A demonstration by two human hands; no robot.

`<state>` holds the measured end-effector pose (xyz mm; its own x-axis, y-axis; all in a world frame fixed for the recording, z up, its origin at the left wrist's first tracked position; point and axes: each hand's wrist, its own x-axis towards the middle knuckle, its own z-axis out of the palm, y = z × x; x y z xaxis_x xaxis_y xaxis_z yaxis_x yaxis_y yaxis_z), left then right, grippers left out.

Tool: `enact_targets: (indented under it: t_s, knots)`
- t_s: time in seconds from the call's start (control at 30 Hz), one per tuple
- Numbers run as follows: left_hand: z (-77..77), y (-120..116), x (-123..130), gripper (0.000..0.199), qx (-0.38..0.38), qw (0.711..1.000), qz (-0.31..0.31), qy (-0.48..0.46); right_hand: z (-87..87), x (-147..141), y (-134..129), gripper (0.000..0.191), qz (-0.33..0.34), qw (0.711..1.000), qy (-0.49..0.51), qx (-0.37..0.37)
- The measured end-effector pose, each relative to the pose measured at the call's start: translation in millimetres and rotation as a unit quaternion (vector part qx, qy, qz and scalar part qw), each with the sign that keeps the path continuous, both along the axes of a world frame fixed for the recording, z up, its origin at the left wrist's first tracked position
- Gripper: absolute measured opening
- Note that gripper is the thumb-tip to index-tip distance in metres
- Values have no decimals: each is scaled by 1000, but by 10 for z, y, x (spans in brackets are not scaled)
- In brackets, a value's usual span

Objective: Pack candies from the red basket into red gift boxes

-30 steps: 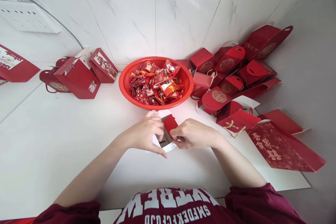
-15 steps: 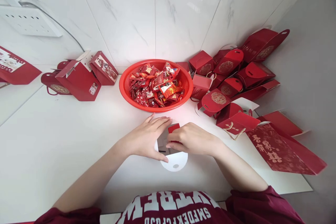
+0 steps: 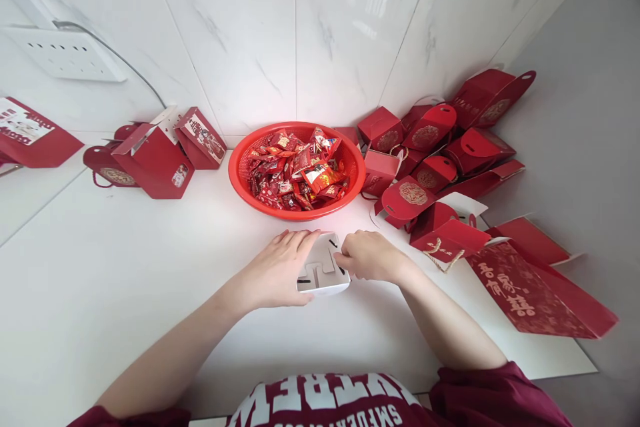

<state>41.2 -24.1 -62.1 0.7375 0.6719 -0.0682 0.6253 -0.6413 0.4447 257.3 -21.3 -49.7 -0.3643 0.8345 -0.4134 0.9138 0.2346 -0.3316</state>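
A small paper gift box (image 3: 324, 291) with a white inside stands on the counter in front of me, its top open toward me. Interlocked flaps with slots form its floor, and I see nothing lying on them. My left hand (image 3: 277, 272) wraps the box's left side, fingers along the far edge and thumb at the near edge. My right hand (image 3: 373, 257) has its fingers curled and pinches the right wall. Just beyond the box sits a red plastic basket (image 3: 296, 215) heaped with red-wrapped sweets (image 3: 300, 170).
Several red gift boxes (image 3: 415, 193) crowd the right side, with a large red box (image 3: 530, 287) nearest me. More red boxes (image 3: 155, 160) stand at the left against the tiled wall. A power strip (image 3: 70, 53) with a cable hangs on the wall.
My right hand has moved from over the box opening to its right wall. The white rounded flap toward me and the red panel are out of sight; the box floor shows more fully.
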Motion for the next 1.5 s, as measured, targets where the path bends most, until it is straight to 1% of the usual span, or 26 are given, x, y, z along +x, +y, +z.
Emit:
enact_targets:
  t_s: [0.1, 0.17, 0.23, 0.33, 0.43, 0.5, 0.53, 0.6, 0.63, 0.7, 0.73, 0.8, 0.87, 0.9, 0.93, 0.97, 1.03, 1.07, 1.13, 1.17, 1.23, 1.3, 1.33, 1.37, 1.43, 1.5]
  knots:
    - [-52, 47, -16, 94, -8, 1000, 3, 13, -40, -5, 30, 32, -30, 992, 80, -92]
    - [-59, 85, -34, 89, -19, 1000, -3, 12, -72, 1, 38, 29, -47, 985, 115, -121]
    - [-50, 121, -56, 88, -27, 1000, -9, 5, -104, -2, 41, 29, -54, 982, 126, -126]
    - [-36, 177, -89, 91, -35, 999, -13, -6, -140, -20, 50, 31, -52, 984, 131, -110]
    - [-75, 240, -109, 95, -47, 997, -33, -49, -174, -23, 79, 30, -53, 982, 149, -101]
    - [-177, 276, -110, 96, -46, 991, -56, -113, -207, -10, 106, 29, -57, 978, 172, -102]
    - [-258, 287, -108, 97, -42, 985, -65, -156, -228, -3, 117, 29, -60, 976, 182, -101]
    - [-466, 291, -105, 99, -29, 964, -63, -256, -285, 3, 123, 31, -68, 975, 193, -92]
    - [-580, 285, -107, 103, -32, 951, -52, -304, -321, 1, 115, 32, -74, 975, 192, -81]
    - [-790, 261, -123, 114, -48, 926, -18, -374, -411, -13, 77, 36, -95, 977, 186, -43]
    - [-871, 244, -135, 118, -50, 919, -3, -392, -465, -21, 48, 38, -112, 977, 180, -17]
    - [-972, 202, -161, 124, -58, 916, 16, -397, -591, -29, -17, 41, -153, 967, 191, 69]
    - [-1004, 150, -171, 128, -73, 918, 25, -389, -732, -25, -77, 49, -167, 935, 258, 178]
    - [-1006, 121, -166, 130, -82, 918, 28, -388, -803, -22, -103, 55, -153, 911, 312, 221]
    - [-1006, 93, -153, 132, -90, 916, 32, -390, -872, -23, -128, 60, -128, 887, 370, 245]
    - [-1007, 66, -133, 135, -98, 913, 34, -394, -936, -32, -151, 64, -96, 864, 427, 247]
    - [-1018, 25, -83, 141, -119, 906, 33, -404, -1046, -76, -196, 71, -43, 828, 519, 206]
    - [-1027, 12, -59, 143, -131, 903, 33, -408, -1089, -113, -216, 76, -31, 810, 557, 182]
    - [-1043, -4, -23, 144, -141, 898, 40, -414, -1144, -204, -243, 82, -34, 773, 615, 154]
    - [-1046, -10, -15, 142, -132, 898, 46, -416, -1156, -250, -247, 83, -40, 756, 637, 148]
    - [-1038, -22, -16, 138, -91, 903, 48, -417, -1148, -324, -234, 82, -50, 728, 667, 150]
    - [-1021, -36, -38, 135, -40, 908, 35, -415, -1117, -356, -200, 84, -55, 710, 682, 166]
    - [-1016, -39, -52, 135, -21, 910, 31, -414, -1101, -354, -179, 85, -53, 707, 684, 173]
    - [-1016, -38, -69, 134, -11, 910, 32, -413, -1090, -342, -158, 85, -46, 713, 677, 175]
    - [-1036, -19, -101, 128, -31, 910, 51, -410, -1094, -299, -120, 77, -25, 745, 647, 161]
    - [-1079, 10, -128, 118, -77, 910, 71, -402, -1132, -252, -92, 63, -15, 781, 609, 139]
